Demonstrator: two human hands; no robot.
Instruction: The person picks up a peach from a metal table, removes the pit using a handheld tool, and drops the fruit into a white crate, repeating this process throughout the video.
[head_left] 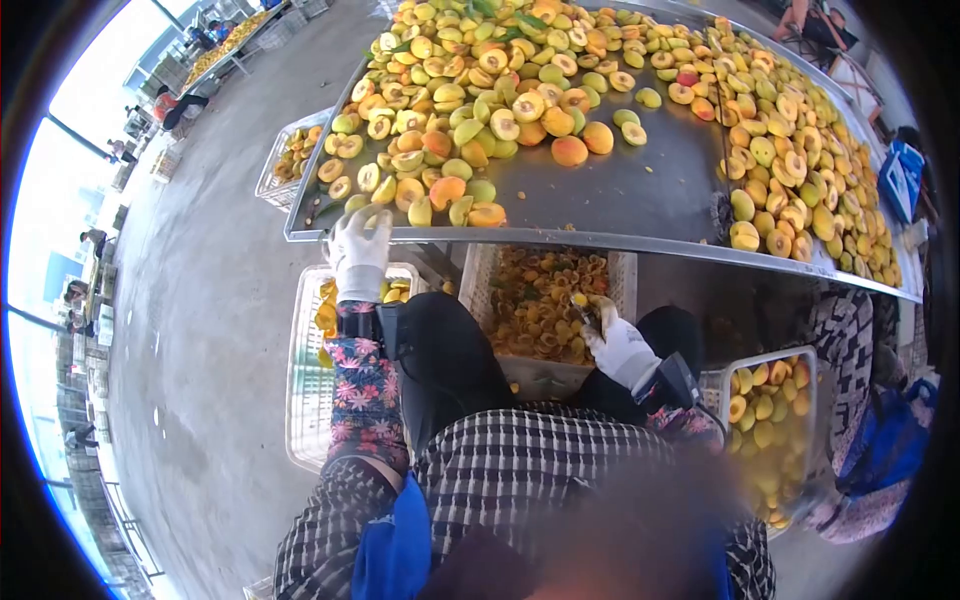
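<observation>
We've got fruit halves [420,211] on the tabletop [625,200], just beyond our nearer left hand [359,250], its grip impossible to tell, while our right hand [621,352] pinches what looks like a small tool [580,300].

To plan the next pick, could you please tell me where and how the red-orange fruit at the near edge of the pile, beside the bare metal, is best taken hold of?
I would grip the red-orange fruit around its rounded sides, coming from the near side over the bare tabletop. Other fruit crowds its far and right sides, while its near side looks open.
</observation>
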